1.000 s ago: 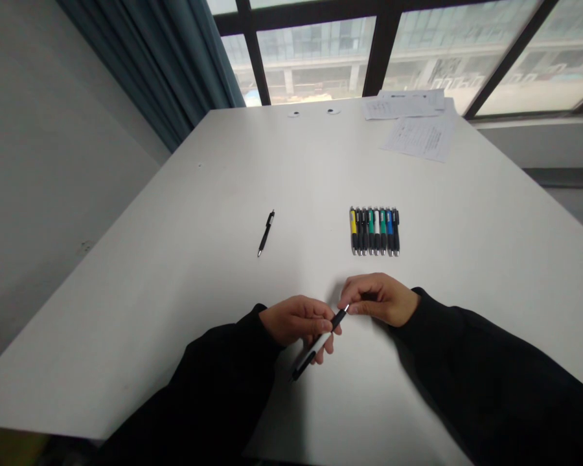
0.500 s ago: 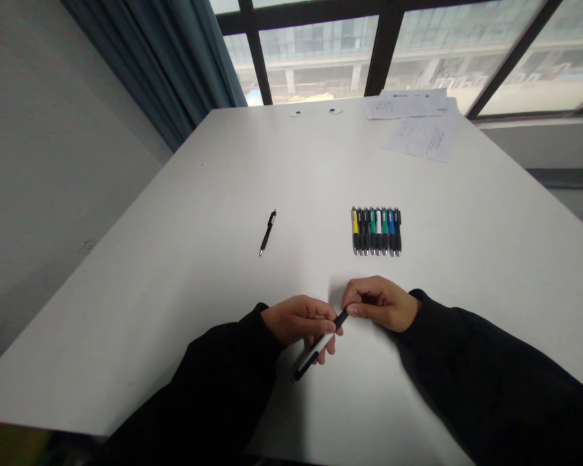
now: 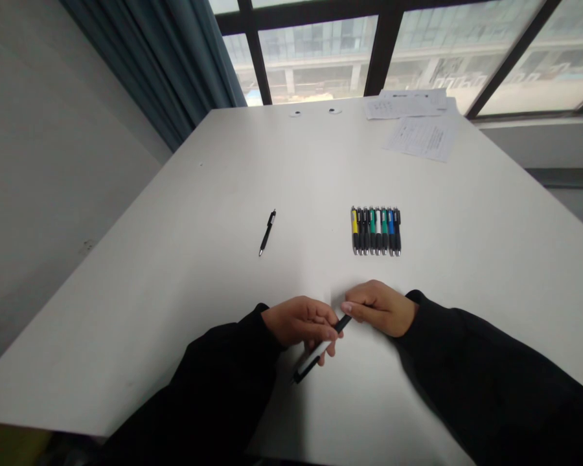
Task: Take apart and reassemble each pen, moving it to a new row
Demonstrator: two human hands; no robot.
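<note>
Near the front of the table, a white and black pen (image 3: 315,355) slants between my two hands. My left hand (image 3: 301,322) is closed around its middle, thumb on top, with the clip end pointing down toward me. The thumb and fingers of my right hand (image 3: 379,308) pinch the pen's black tip end, and the tip itself is hidden by them. Beyond my left hand a single black pen (image 3: 267,233) lies on the table. A row of several pens (image 3: 378,223) in yellow, black, green, white and blue lies side by side beyond my right hand.
The white table (image 3: 214,272) reaches back to a window (image 3: 320,58). Sheets of paper (image 3: 420,133) lie at its far right corner. Two small white oval pieces with dark spots (image 3: 335,111) sit by the far edge. A blue curtain (image 3: 160,65) hangs at the left.
My right hand's fingers have curled further around the pen's tip end, and its wrist has turned slightly. My left hand and the pens on the table look the same.
</note>
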